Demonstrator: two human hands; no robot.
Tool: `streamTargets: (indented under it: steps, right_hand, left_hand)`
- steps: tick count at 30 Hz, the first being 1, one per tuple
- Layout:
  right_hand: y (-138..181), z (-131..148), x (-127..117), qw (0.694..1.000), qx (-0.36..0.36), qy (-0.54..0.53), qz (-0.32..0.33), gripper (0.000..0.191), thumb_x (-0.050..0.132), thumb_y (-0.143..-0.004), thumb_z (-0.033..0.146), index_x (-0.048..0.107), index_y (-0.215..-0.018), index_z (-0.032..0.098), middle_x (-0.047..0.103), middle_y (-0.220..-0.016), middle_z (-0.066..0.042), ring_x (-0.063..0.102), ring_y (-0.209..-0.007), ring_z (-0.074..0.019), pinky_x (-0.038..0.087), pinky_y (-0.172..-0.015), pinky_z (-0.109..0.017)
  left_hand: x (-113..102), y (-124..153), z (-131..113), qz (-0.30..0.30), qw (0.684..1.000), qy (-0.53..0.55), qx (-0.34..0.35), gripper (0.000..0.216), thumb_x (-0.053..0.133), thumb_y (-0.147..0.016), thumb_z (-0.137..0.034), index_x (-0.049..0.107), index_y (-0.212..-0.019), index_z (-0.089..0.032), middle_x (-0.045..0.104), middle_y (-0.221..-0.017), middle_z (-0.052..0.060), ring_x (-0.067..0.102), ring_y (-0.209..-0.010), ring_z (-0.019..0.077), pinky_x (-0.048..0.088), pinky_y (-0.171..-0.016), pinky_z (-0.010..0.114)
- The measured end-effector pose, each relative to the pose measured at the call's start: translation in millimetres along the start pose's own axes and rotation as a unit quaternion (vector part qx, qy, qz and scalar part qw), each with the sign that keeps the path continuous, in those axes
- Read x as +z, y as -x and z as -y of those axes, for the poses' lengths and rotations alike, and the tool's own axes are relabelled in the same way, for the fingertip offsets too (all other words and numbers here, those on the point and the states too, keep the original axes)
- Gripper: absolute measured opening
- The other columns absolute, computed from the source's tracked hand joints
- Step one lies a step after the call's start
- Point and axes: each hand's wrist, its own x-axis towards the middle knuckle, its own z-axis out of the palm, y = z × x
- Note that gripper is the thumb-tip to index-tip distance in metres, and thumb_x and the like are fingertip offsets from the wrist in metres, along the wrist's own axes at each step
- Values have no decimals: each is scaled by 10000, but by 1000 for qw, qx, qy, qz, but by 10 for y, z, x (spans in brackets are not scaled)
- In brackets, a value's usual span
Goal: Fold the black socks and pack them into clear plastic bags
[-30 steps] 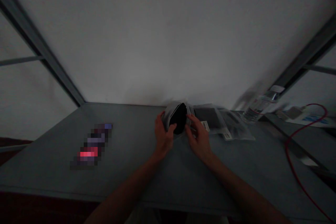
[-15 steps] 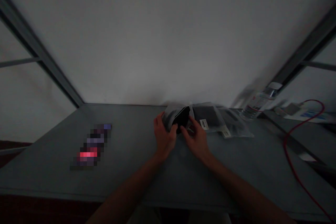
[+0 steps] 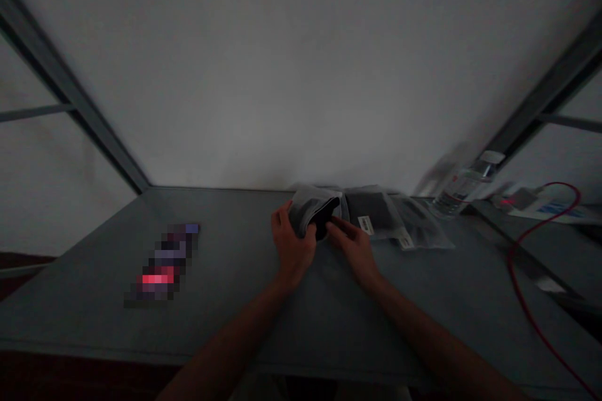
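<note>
A black, soft-looking item (image 3: 322, 224) with a pale edge bulges open inside a clear plastic bag (image 3: 301, 198) near the back of the desk. Around the bag's left side wraps my left hand (image 3: 294, 249), its thumb pressed in at the black opening. My right hand (image 3: 353, 249) pinches the right edge of the black item between thumb and fingers. Just to the right lie another plastic bag (image 3: 371, 208) with a dark flat item and a white barcode label, and a further clear bag (image 3: 421, 225) partly under it. Dim light hides what the items are.
A clear water bottle (image 3: 463, 188) leans at the back right. Beyond it sits a charger (image 3: 522, 198) with a red cable (image 3: 515, 269) running down the right side. A pixelated phone-like object (image 3: 162, 263) lies left on the grey desk (image 3: 226, 263). A white wall stands behind.
My right hand's fingers have closed in toward the edge of the black item, and its opening has narrowed a little. My left hand keeps its hold. A red light now shows at the charger.
</note>
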Motion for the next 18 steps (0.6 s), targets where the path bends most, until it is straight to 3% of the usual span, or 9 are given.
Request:
streamTargets:
  steps: [4,9,14,18]
  right_hand:
    - [-42,-20,-11,994,26,-85,64,335,710,-745,479,731,-908,187,736,-1006,-94,683,-1001,-258,557,-868,-413]
    - [-33,20,10,983,7,-137,124,351,722,-748,475,716,-952,191,737,-1013,-89,671,-1035,-258,537,-912,-426]
    - [-89,29,-45,979,41,-176,96,390,714,-742,500,704,-985,195,730,-1073,-88,669,-1039,-272,543,-902,-434]
    - [-143,9,-110,973,82,-203,78,294,772,-671,387,718,-894,205,748,-1005,-51,668,-1022,-262,529,-907,-393]
  left_hand:
    - [-33,-9,-10,2,999,-5,51,579,624,-710,-213,445,-1261,-211,507,-1218,120,495,-1170,283,412,-1027,468]
    - [-48,19,-42,45,992,-13,119,648,641,-714,-255,396,-1312,-203,481,-1263,144,473,-1192,301,405,-1019,486]
    - [-51,52,-61,148,973,-47,173,694,689,-734,-404,404,-1333,-199,424,-1343,171,410,-1262,339,352,-1050,521]
    - [-66,35,-56,170,973,-16,153,529,589,-833,-427,438,-1294,-216,467,-1307,141,439,-1253,308,364,-1041,508]
